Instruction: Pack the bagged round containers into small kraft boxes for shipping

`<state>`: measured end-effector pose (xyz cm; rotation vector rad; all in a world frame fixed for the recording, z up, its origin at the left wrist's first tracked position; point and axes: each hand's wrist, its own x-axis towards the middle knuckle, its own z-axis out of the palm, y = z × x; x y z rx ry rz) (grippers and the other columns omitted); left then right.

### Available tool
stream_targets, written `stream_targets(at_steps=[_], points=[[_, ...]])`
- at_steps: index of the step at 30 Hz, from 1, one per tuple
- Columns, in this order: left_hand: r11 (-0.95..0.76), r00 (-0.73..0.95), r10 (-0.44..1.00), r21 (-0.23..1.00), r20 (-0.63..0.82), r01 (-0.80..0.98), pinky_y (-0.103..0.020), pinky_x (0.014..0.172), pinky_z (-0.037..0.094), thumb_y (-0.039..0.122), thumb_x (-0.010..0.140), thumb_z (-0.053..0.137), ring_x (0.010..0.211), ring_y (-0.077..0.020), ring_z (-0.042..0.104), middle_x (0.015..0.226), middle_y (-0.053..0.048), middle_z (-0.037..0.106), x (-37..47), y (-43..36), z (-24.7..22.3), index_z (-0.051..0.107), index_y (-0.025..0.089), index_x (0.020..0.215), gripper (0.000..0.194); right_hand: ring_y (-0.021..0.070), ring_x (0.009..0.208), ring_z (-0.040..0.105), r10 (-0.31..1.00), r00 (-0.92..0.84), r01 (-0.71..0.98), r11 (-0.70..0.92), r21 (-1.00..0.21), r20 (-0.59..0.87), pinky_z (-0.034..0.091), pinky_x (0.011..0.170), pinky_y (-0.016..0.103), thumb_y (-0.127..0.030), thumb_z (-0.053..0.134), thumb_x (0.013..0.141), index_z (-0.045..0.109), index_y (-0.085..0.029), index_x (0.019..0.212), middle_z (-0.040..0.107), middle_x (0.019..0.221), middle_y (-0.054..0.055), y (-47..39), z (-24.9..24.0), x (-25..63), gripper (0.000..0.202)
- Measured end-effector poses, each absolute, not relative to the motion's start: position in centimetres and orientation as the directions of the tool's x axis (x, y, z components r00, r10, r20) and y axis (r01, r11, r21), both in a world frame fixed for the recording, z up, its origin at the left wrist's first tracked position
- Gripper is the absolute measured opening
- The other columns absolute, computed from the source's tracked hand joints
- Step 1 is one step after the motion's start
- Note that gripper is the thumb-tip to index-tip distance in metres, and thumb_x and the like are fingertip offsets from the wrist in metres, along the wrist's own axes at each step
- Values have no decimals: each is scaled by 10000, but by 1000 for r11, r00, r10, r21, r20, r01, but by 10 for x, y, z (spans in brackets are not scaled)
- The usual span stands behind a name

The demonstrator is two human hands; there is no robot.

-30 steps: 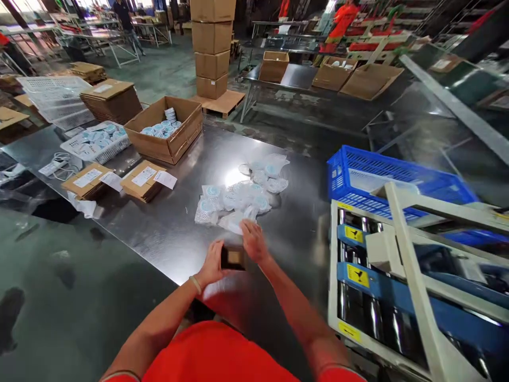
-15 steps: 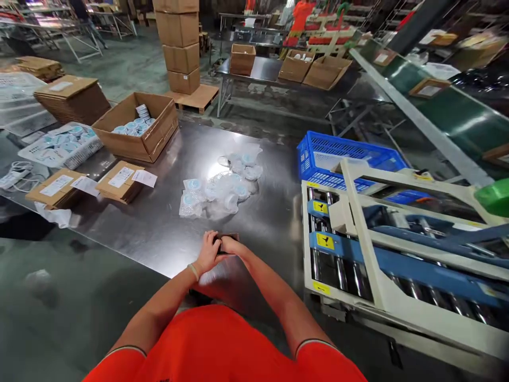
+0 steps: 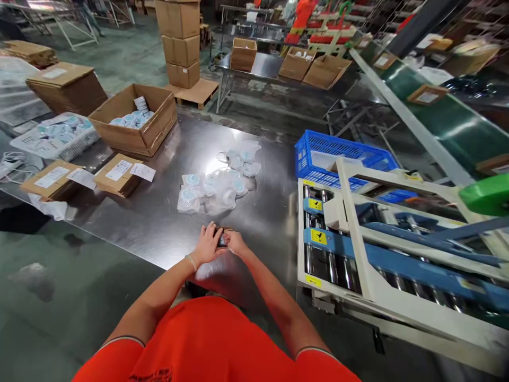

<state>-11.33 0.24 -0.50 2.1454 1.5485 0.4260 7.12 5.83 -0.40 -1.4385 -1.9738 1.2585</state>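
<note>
A small brown cardboard box (image 3: 222, 240) is between my two hands, low over the near part of the steel table (image 3: 266, 233). My left hand (image 3: 206, 245) wraps around its left side, fingers bent over the top. My right hand (image 3: 236, 242) closes on the right side, fingertips at the opening. Something dark and greyish shows inside, too small to name. Just beyond my hands lies a loose pile of clear bubble-wrap packets (image 3: 226, 185) holding round white and pale blue items.
Left on the table are two stacks of flat cardboard with labels (image 3: 117, 172), (image 3: 51, 178), an open carton (image 3: 159, 124) and a white basket (image 3: 75, 148). To the right stand a roller machine (image 3: 334, 233) and a blue crate (image 3: 314, 143). A green conveyor (image 3: 449, 116) runs behind.
My right hand has drawn back to the box's right side, and more of its dark inside shows. Both hands sit slightly higher in view. The packets and cartons stay in place.
</note>
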Motion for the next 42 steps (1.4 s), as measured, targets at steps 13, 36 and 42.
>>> stream_targets(at_steps=[13, 36, 42], points=[[317, 216, 936, 931, -277, -181, -511, 1141, 494, 636, 548, 986, 1262, -352, 663, 1346, -146, 719, -155, 17, -59, 642, 212, 1411, 1022, 213, 1035, 655, 695, -717, 652, 634, -416, -63, 553, 937, 320, -121, 628, 999, 733, -199, 828, 747, 1128, 66, 35, -13, 105, 216], [-280, 297, 949, 152, -105, 948, -715, 1252, 347, 487, 920, 739, 1580, -513, 391, 1555, -322, 567, -119, 3, -25, 451, 38, 1631, 888, 424, 1464, 533, 765, -643, 664, 579, -472, 35, 452, 1258, 595, -529, 854, 875, 495, -140, 1618, 568, 1547, 240, 50, -67, 92, 912], [-409, 421, 907, 267, 11, 873, -603, 1186, 467, 396, 889, 789, 1375, -430, 584, 1466, -270, 615, -64, 87, -40, 448, 64, 1590, 848, 415, 1468, 509, 985, -152, 794, 169, -584, 79, 504, 1184, 584, -606, 930, 756, 321, -191, 1676, 427, 1601, 244, 41, -96, 184, 1178]])
